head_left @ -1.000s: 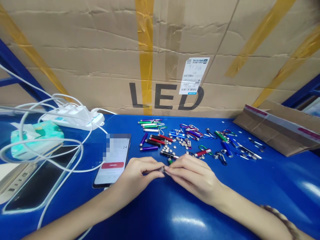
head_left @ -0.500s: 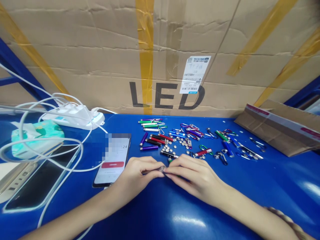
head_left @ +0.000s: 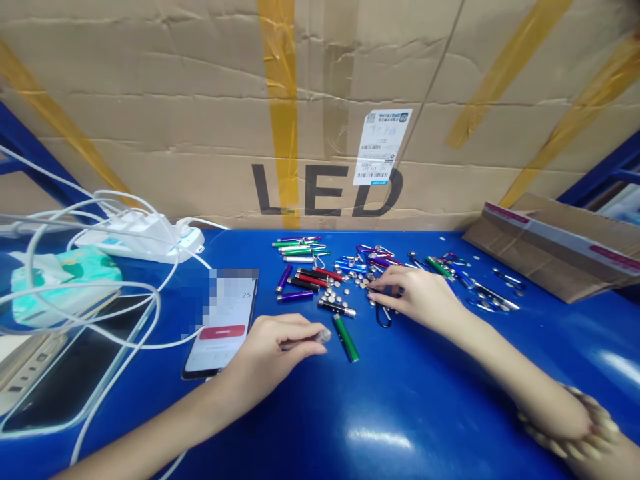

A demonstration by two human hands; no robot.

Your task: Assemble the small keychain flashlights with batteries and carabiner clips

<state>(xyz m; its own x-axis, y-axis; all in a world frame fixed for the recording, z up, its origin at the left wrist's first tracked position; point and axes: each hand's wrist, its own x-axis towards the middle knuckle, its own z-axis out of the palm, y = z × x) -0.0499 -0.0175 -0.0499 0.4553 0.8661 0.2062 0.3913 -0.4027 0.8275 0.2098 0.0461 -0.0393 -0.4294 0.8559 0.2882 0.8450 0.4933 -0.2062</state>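
Observation:
My left hand [head_left: 273, 347] rests on the blue table [head_left: 380, 413] with its fingers pinched round a small silver-ended flashlight part [head_left: 324, 335]. My right hand [head_left: 417, 295] has reached out to the pile of small round button batteries [head_left: 345, 285], fingertips pinched together at the pile; what they hold is too small to make out. A green flashlight barrel [head_left: 346, 338] lies loose between the hands. Purple, red and black barrels [head_left: 305, 280] lie in a row behind it. Coloured carabiner clips [head_left: 375, 255] are scattered near my right hand.
A phone [head_left: 223, 323] with a lit screen lies left of my left hand. Further left are a white power strip [head_left: 145, 235], looping white cables [head_left: 100, 293], a tissue pack [head_left: 65, 277] and a tablet [head_left: 65, 373]. A big cardboard box marked LED [head_left: 320, 113] stands behind; a small carton [head_left: 555, 250] sits right.
My right hand left the part held by my left hand and moved forward and right to the battery pile. The green barrel now lies uncovered on the table.

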